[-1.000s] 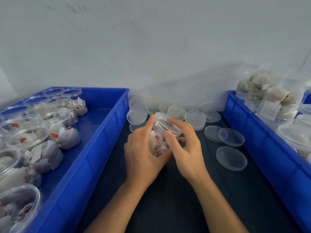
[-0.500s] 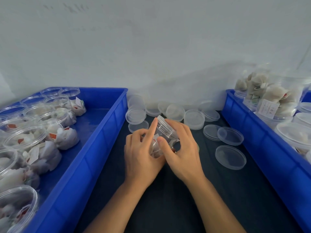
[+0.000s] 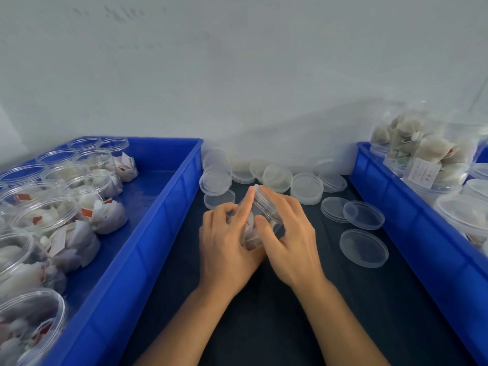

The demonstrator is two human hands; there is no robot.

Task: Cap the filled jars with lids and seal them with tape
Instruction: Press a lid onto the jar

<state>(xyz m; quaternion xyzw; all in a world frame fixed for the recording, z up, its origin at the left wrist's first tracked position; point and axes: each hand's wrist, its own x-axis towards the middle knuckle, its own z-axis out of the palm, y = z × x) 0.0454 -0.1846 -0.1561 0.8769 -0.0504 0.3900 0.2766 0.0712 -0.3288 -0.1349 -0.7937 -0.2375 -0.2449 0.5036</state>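
A clear plastic jar [image 3: 264, 215] filled with white tea bags lies tilted between both hands over the dark table, its lidded top pointing up and to the right. My left hand [image 3: 227, 244] cups the jar body from the left, index finger stretched along its side. My right hand [image 3: 287, 233] wraps the lid end, thumb pressed on the jar's wall. Loose clear lids [image 3: 363, 248] lie on the table to the right, and more lids [image 3: 306, 188] are stacked along the wall behind the jar.
A blue tray [image 3: 148, 233] on the left holds several open filled jars [image 3: 45, 217]. Another blue tray [image 3: 422, 233] on the right holds capped jars [image 3: 427, 165]. A white wall stands close behind. The dark table surface [image 3: 264, 326] runs between the trays.
The jar has tipped from nearly upright to lying on its side with the lid facing right. Both hands have turned with it and shifted slightly lower.
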